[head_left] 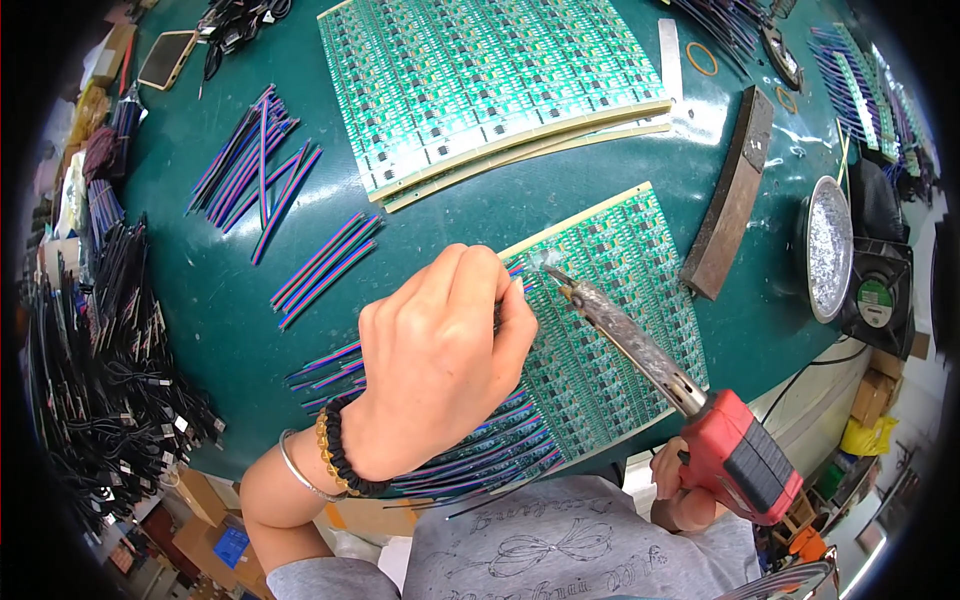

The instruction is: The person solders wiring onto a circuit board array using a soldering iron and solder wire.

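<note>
My left hand [430, 350] reaches over a green circuit board panel [620, 300], its thumb and forefinger pinched on a thin multicoloured ribbon wire [516, 271] at the panel's upper left edge. Most of that wire is hidden by the hand. In my right hand [685, 480] is a red-handled soldering gun [740, 455], pointing up and left. Its tip [552, 271] is at the board, just right of the pinched fingers, with a faint haze around it. Several ribbon wires [490, 445] stick out from the panel's left side, below my left wrist.
Beyond the panel lies a stack of larger circuit board panels [490, 80]. Loose ribbon wires [325, 270] lie to the left, with black cables [130, 380] farther out. On the right are a dark curved bar [730, 200], a metal bowl [828, 250] and a small fan [880, 300].
</note>
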Tool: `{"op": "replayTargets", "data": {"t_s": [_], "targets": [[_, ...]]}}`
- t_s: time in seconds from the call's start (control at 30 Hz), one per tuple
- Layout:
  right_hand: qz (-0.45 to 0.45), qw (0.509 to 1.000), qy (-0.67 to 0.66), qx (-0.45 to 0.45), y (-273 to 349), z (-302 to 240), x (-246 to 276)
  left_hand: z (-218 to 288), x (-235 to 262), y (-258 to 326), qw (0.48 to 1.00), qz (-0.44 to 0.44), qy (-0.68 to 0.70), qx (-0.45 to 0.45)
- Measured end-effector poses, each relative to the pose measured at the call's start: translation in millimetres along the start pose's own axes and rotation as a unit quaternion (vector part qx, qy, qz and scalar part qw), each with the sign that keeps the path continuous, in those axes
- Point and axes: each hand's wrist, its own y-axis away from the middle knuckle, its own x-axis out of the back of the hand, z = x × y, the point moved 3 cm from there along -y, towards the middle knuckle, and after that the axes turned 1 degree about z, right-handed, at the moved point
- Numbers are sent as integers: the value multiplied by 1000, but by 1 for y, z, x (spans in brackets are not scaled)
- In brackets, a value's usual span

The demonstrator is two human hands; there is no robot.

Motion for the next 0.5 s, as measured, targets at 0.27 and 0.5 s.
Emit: {"op": "replayTargets", "data": {"t_s": [0.27, 0.5], "targets": [[-38, 999, -8, -12, -10, -14, -1, 1, 1, -2, 1000, 10, 4, -8], [95, 992, -62, 45, 13, 7, 0, 1, 13, 2, 1000, -9, -23, -13]]}}
